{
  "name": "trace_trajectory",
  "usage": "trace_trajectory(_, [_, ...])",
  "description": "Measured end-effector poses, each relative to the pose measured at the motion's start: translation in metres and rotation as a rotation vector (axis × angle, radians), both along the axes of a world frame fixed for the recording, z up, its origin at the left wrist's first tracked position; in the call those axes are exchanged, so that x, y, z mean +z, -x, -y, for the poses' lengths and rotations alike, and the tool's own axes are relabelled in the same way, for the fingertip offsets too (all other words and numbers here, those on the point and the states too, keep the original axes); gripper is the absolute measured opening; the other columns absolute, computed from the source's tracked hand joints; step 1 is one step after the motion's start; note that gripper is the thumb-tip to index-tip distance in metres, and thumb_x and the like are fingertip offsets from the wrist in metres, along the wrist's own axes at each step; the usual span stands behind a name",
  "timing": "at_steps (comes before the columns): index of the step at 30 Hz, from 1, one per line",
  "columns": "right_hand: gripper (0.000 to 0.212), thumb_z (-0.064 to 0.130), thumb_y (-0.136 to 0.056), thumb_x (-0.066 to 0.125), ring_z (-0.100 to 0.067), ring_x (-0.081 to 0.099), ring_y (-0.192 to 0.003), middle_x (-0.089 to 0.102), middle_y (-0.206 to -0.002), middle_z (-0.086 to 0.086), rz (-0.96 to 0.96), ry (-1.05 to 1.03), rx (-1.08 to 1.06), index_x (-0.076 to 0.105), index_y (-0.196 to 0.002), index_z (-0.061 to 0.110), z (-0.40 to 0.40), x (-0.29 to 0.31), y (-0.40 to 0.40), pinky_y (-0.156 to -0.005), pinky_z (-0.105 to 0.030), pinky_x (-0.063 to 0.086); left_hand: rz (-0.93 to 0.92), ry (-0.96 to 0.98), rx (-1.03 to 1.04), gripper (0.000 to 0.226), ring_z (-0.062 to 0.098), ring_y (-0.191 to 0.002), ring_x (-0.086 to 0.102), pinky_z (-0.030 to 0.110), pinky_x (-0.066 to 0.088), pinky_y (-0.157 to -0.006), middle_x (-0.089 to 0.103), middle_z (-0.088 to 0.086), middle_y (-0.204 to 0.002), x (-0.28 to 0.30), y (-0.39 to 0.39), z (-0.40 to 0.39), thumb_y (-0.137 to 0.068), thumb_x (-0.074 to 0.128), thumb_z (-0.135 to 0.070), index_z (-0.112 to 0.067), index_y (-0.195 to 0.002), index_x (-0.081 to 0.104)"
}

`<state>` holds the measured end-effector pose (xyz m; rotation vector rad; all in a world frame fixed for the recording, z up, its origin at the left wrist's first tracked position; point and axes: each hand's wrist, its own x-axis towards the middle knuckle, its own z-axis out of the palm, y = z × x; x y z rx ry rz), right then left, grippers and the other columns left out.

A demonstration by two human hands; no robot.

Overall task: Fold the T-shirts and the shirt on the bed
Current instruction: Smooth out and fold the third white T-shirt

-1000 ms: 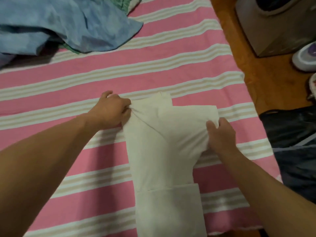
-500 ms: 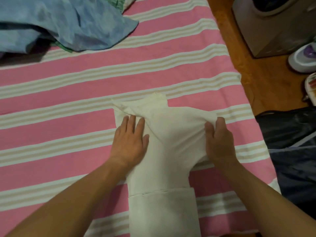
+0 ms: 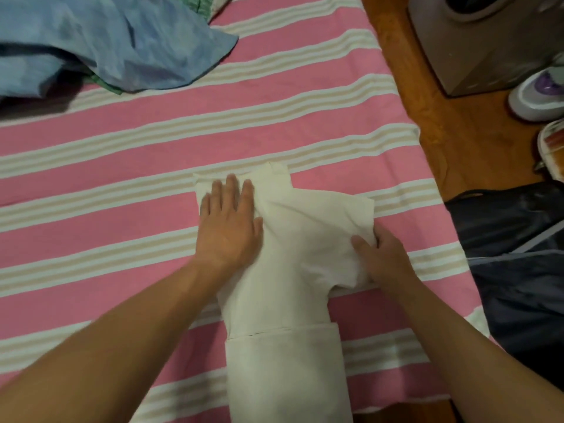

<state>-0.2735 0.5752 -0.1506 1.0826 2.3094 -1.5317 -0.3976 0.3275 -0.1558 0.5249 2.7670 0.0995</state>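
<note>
Head view: straight, close-set fingers of the left hand (image 3: 227,230) press flat on the cream cotton T-shirt (image 3: 293,270); the right hand (image 3: 383,257) pinches its right sleeve edge. It lies partly folded on the pink-and-white striped bed sheet (image 3: 122,166), well apart from a crumpled blue shirt (image 3: 122,41).

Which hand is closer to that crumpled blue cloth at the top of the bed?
The left hand. It lies flat on the white T-shirt's left part, below and right of the blue cloth. The right hand grips the T-shirt's right edge, farther away.
</note>
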Motion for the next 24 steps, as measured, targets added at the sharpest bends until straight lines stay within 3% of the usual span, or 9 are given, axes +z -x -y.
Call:
trace_trajectory(2, [0.016,0.021,-0.098,0.063,-0.004,0.062,-0.086,0.066,-0.096,0.013,0.021,0.047,-0.029,0.062,-0.114,0.024,-0.002,0.001,-0.002,-0.066,-0.022,0.049,-0.086,-0.126,0.097,0.049,0.039,-0.122,0.046,0.050,0.043,-0.099,0.046,0.016,-0.135,0.005,-0.048,0.006,-0.095,0.054,-0.039,-0.013,-0.136,0.044])
trace_trajectory(4, [0.014,0.022,-0.100,0.059,-0.011,0.065,-0.086,0.067,-0.093,0.010,0.045,0.016,-0.042,0.066,-0.112,0.019,-0.001,-0.001,0.000,-0.070,-0.029,0.053,-0.037,-0.218,0.363,0.029,0.029,-0.094,0.053,0.044,0.050,-0.079,0.053,0.007,-0.106,0.002,-0.089,0.025,-0.094,0.059,-0.037,-0.014,-0.109,0.051])
trace_trajectory(6, [0.021,0.024,-0.101,0.056,-0.021,0.065,-0.091,0.068,-0.098,0.004,0.055,-0.070,-0.038,0.067,-0.116,0.014,0.003,-0.005,0.005,-0.081,-0.036,0.053,0.120,-0.287,0.629,0.022,0.021,-0.077,0.057,0.041,0.053,-0.069,0.057,0.001,-0.092,-0.007,-0.115,0.046,-0.097,0.057,-0.038,-0.019,-0.090,0.050])
trace_trajectory(8, [0.026,0.024,-0.102,0.054,-0.023,0.061,-0.095,0.065,-0.101,0.001,0.052,-0.129,-0.026,0.066,-0.121,0.011,0.009,-0.007,0.008,-0.083,-0.035,0.048,0.198,-0.345,0.686,0.026,0.017,-0.067,0.057,0.036,0.049,-0.061,0.061,0.002,-0.081,-0.014,-0.131,0.060,-0.099,0.057,-0.036,-0.020,-0.079,0.053])
trace_trajectory(13, [0.031,0.025,-0.104,0.049,-0.028,0.060,-0.104,0.065,-0.114,-0.008,0.107,-0.154,-0.043,0.061,-0.127,0.009,0.014,-0.010,0.010,-0.089,-0.039,0.047,0.250,-0.373,0.716,0.023,0.016,-0.072,0.058,0.035,0.050,-0.066,0.061,-0.001,-0.081,-0.008,-0.150,0.059,-0.100,0.059,-0.030,-0.020,-0.079,0.055])
trace_trajectory(17, [0.032,0.024,-0.104,0.046,-0.034,0.060,-0.108,0.064,-0.115,-0.013,0.150,-0.188,-0.017,0.060,-0.127,0.008,0.018,-0.007,0.014,-0.088,-0.038,0.045,0.304,-0.495,0.993,0.021,0.028,-0.072,0.064,0.041,0.055,-0.066,0.066,0.006,-0.077,-0.005,-0.150,0.064,-0.100,0.057,-0.018,-0.014,-0.080,0.058])
trace_trajectory(19, [0.031,0.025,-0.104,0.046,-0.035,0.060,-0.109,0.065,-0.117,-0.014,0.160,-0.187,-0.022,0.060,-0.126,0.009,0.019,-0.004,0.015,-0.092,-0.042,0.047,0.317,-0.499,1.095,0.017,0.029,-0.075,0.065,0.035,0.052,-0.064,0.068,0.006,-0.076,-0.001,-0.148,0.067,-0.099,0.059,-0.017,-0.011,-0.083,0.061])
trace_trajectory(22, [0.029,0.027,-0.102,0.049,-0.034,0.061,-0.107,0.067,-0.113,-0.009,0.158,-0.160,-0.037,0.062,-0.124,0.014,0.019,0.002,0.013,-0.093,-0.046,0.050,0.362,-0.444,1.067,0.006,0.025,-0.073,0.063,0.034,0.052,-0.065,0.066,0.005,-0.082,0.003,-0.148,0.068,-0.095,0.061,-0.014,-0.012,-0.089,0.058])
trace_trajectory(24, [0.022,0.022,-0.098,0.052,-0.029,0.062,-0.102,0.066,-0.102,-0.001,0.143,-0.108,-0.034,0.064,-0.116,0.018,0.019,0.007,0.010,-0.083,-0.039,0.050,0.243,-0.419,0.897,0.012,0.023,-0.083,0.059,0.037,0.053,-0.076,0.060,0.004,-0.099,0.005,-0.146,0.065,-0.089,0.064,-0.012,-0.016,-0.098,0.056])
